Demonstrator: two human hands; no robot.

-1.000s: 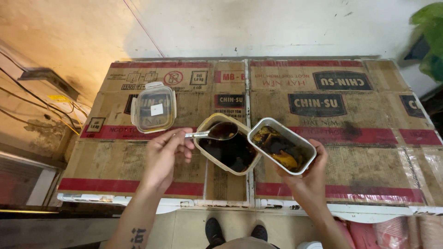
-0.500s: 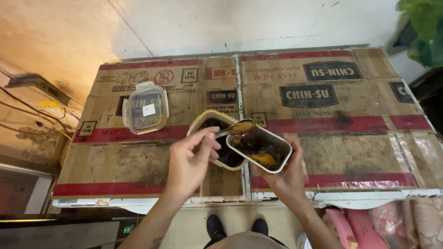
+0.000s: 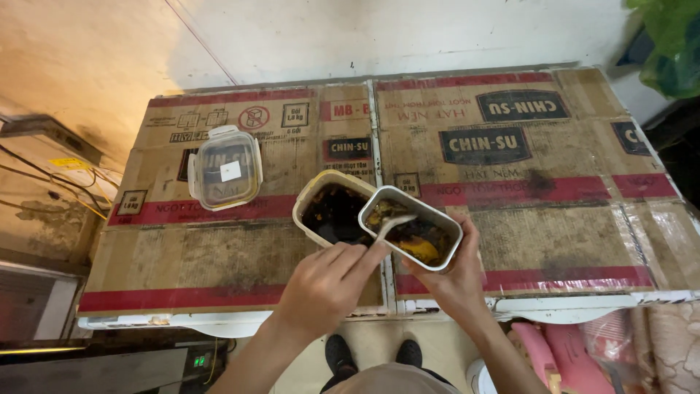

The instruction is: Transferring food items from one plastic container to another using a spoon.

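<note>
The fingers of the left hand (image 3: 324, 281) are closed together around the handle of a white spoon (image 3: 389, 228). The spoon's long axis runs diagonally, from the hand at lower left up to the bowl at upper right. The bowl points into the clear rectangular container (image 3: 412, 228) and rests on the dark food with orange pieces inside it.

The right hand (image 3: 453, 281) supports this container from below; the thumb lies against its near right wall, the remaining fingers are hidden under the base, so their spread cannot be determined. The container is held tilted, just above the table edge, with its long axis running from upper left to lower right.

Its left end overlaps the rim of a cream-coloured tub (image 3: 321, 191) holding dark liquid, which stands on the flattened cardboard (image 3: 510, 219) covering the table. A clear lid (image 3: 225, 168) lies flat on the cardboard, well apart to the left of the tub.
</note>
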